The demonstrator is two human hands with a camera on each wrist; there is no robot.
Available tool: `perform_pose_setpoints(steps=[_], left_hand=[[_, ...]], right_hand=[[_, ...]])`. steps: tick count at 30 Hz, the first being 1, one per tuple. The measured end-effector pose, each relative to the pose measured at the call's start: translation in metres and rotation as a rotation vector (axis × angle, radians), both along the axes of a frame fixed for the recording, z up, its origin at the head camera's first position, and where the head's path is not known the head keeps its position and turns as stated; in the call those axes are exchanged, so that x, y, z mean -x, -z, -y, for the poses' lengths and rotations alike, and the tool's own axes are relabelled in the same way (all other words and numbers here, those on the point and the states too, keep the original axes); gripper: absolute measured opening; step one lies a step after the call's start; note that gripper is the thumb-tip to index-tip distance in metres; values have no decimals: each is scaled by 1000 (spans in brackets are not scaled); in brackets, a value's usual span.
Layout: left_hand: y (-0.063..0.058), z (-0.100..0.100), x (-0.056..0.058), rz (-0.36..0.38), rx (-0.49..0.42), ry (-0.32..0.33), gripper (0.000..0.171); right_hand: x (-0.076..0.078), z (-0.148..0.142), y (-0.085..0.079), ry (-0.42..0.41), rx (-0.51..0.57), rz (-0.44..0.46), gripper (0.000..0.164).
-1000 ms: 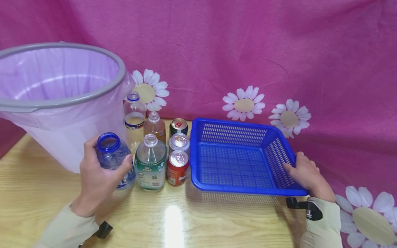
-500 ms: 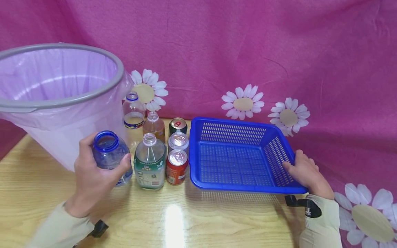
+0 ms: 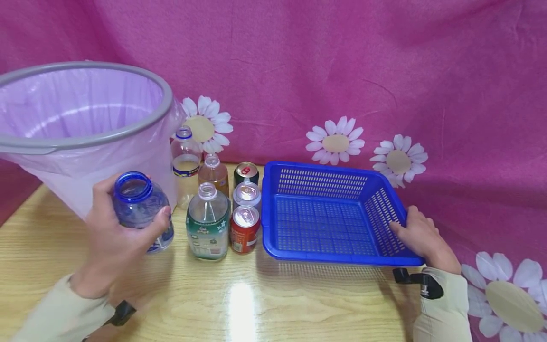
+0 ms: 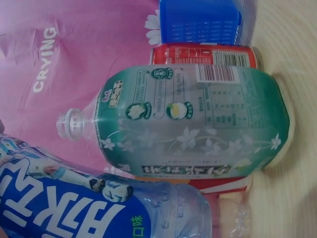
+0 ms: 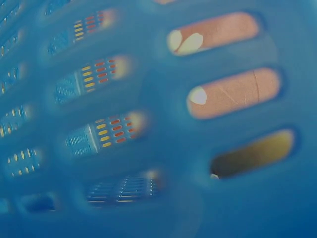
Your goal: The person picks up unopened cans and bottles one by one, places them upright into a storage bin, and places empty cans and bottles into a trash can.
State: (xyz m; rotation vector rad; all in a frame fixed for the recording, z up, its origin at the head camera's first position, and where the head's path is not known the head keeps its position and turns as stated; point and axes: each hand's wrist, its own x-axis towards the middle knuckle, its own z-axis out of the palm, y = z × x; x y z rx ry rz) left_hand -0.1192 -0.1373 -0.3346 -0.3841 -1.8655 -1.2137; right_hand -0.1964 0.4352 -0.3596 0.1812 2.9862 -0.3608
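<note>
My left hand [image 3: 117, 232] grips a clear plastic bottle [image 3: 138, 206] with a blue neck ring and no cap. In the left wrist view this bottle [image 4: 74, 203] shows a blue printed label and lies tilted across the lower left corner. Just right of it stands a green-labelled bottle [image 3: 208, 225], also capless. My right hand [image 3: 423, 237] holds the right rim of a blue plastic basket [image 3: 329, 259], thumb inside and fingers outside. The basket has nothing in it. Its slotted wall [image 5: 163, 99] fills the right wrist view, where the hand itself is hidden.
A bin [image 3: 85, 142] with a grey rim and pinkish liner stands at the left. Behind the green-labelled bottle are two more bottles, one clear [image 3: 185, 156] and one amber [image 3: 213, 175]. A red can [image 3: 245, 230], a silver can [image 3: 247, 194] and a dark can [image 3: 246, 173] line the basket's left side.
My left hand has carried the blue-necked bottle left and slightly up, away from the green-labelled bottle and in front of the bin. My right hand and the basket have stayed in place.
</note>
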Motion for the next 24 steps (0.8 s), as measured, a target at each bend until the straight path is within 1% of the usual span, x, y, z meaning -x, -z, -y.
perform_pose_setpoints(steps=[6, 10, 13, 17, 21, 24], left_hand=[[-3, 6, -2, 23, 30, -10, 77], [-4, 11, -3, 24, 37, -39, 78], [-5, 15, -4, 8, 48, -73, 77], [-8, 19, -5, -6, 49, -102, 77], [-11, 21, -7, -18, 41, -109, 77], [-15, 21, -7, -49, 22, -95, 76]], right_hand=[[-1, 0, 0, -1, 4, 2, 73], [0, -1, 0, -6, 9, -6, 74], [0, 0, 0, -8, 7, -10, 73], [1, 0, 0, -5, 7, -8, 73], [1, 0, 0, -1, 5, -12, 73], [1, -1, 1, -3, 2, -20, 73]])
